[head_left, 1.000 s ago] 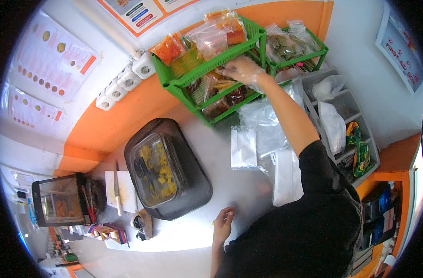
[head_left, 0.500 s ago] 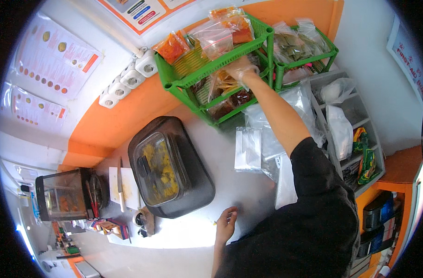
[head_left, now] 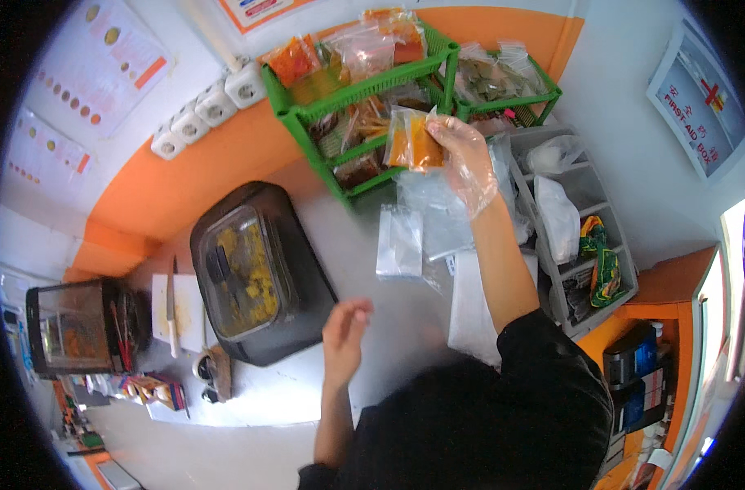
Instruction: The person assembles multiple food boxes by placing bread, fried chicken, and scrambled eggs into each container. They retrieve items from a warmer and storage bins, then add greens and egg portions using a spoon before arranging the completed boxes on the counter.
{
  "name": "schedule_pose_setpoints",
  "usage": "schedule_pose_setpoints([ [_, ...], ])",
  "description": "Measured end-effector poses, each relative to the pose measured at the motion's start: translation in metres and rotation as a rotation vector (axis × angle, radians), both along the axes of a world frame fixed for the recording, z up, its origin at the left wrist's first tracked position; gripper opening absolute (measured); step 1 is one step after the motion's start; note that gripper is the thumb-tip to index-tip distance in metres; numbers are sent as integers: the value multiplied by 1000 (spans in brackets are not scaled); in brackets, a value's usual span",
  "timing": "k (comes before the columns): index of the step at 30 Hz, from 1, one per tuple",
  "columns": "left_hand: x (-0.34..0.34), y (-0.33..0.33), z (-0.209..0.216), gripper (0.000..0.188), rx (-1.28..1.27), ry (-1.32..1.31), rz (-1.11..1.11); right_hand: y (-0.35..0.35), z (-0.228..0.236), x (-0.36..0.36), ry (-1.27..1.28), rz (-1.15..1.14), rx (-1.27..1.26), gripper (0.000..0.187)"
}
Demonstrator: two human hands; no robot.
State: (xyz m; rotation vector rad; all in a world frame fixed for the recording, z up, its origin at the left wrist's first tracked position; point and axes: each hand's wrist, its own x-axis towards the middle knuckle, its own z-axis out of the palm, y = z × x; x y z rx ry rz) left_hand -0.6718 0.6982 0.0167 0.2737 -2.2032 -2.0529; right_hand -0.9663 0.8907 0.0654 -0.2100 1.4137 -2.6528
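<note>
My right hand, in a clear plastic glove, pinches the top corner of a clear bag of orange contents in front of the green basket rack. A second orange portion shows beside it; whether it is a separate bag I cannot tell. Bare and raised over the table, my left hand holds nothing, its fingers loosely bent and apart. Just left of it sits a black electric pan under a glass lid, with yellow food pieces inside.
Clear plastic bags lie on the steel table, next to a grey divided organizer. At the left, a knife rests on a white cutting board. A smaller green basket holds bagged leaves. Wall sockets line the back wall.
My right hand has come out of the rack's lower tier, bringing the orange bag toward me. My left hand has risen and moved left toward the pan. The whole view has shifted.
</note>
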Motion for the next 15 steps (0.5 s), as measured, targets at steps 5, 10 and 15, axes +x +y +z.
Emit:
schedule_pose_setpoints([
  [5,-52,25,62,45,512,106,143,-17,20,97,7,141,81,18],
  [10,-33,17,63,37,489,125,134,-38,26,160,-23,207,206,17],
  [15,29,-12,52,30,494,177,362,-57,4,181,24,146,230,32],
])
